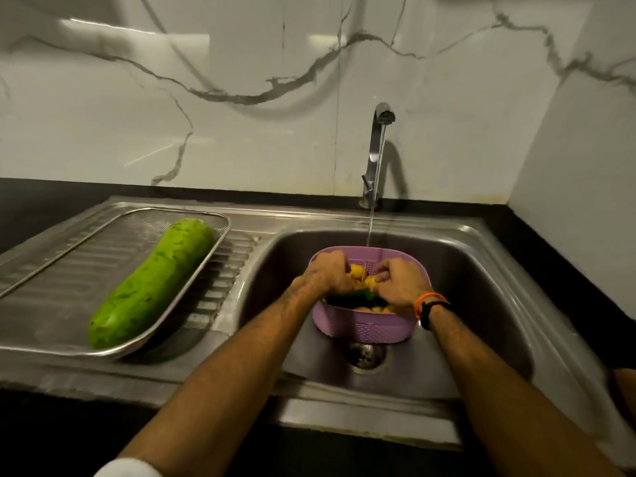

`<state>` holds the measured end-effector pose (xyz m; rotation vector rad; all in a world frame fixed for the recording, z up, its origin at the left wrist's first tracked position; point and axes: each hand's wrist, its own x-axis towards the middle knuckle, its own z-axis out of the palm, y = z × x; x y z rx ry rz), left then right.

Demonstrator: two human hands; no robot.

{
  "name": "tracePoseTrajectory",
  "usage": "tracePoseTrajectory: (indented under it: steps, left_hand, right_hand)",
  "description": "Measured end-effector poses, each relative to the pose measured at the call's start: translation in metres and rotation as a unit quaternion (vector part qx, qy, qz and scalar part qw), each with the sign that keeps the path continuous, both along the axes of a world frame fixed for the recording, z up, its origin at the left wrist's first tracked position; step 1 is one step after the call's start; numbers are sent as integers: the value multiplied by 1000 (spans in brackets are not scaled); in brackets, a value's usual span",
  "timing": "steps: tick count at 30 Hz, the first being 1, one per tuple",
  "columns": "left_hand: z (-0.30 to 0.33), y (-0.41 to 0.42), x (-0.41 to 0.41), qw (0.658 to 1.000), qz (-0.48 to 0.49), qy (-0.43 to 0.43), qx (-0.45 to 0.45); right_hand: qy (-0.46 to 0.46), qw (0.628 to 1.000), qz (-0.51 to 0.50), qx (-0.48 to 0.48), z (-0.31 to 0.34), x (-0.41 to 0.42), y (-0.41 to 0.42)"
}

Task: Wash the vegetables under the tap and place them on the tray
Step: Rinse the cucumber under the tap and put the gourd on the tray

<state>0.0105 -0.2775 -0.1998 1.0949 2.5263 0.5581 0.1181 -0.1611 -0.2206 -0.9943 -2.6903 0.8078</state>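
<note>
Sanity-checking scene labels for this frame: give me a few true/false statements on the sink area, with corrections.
1. The tap is running. True.
2. The large green gourd lies in the purple basket. False: it lies on the metal mesh tray on the drainboard, left of the sink.
3. Both hands are at the purple basket in the sink. True: the left hand and the right hand are curled on yellow vegetables in it.
4. The basket holds only yellow vegetables. False: a dark green vegetable lies in it too.
5. The right wrist is bare. False: it wears an orange band and a black one.
</note>
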Motion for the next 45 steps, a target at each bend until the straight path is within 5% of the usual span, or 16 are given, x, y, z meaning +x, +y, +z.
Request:
tracePoseTrajectory:
  steps: [11, 19, 24, 28, 34, 38, 40, 43, 45]
  left_hand:
    - [-56, 37, -12, 990, -47, 71, -109]
    - [-52, 40, -18, 987, -67, 125, -72]
    - [-46, 41, -33, 994, 33, -80, 69]
    - [-41, 36, -31, 924, 65, -295, 233]
    - [-34, 42, -16, 819, 137, -408, 379]
    - [-32, 49, -11, 750, 187, -464, 433]
    - [-22, 51, -3, 725, 151, -507, 442]
    - [-13, 49, 15, 631, 118, -615, 459]
    - [-13, 47, 15, 607, 111, -635, 464]
  right_hand:
    - [-1, 1000, -31, -2, -20, -20, 27]
    - [70, 988, -136, -16, -7, -11, 30]
    - [114, 983, -121, -79, -7, -12, 28]
    - [175, 966, -61, -179, -2, -22, 14]
    - [261, 934, -48, -238, -1, -43, -7]
    - [309, 897, -71, -307, 0, -55, -13]
    - [322, 892, -89, -305, 5, -63, -21]
    - [352, 890, -108, -269, -2, -72, -28]
    - [346, 899, -97, -251, -12, -77, -24]
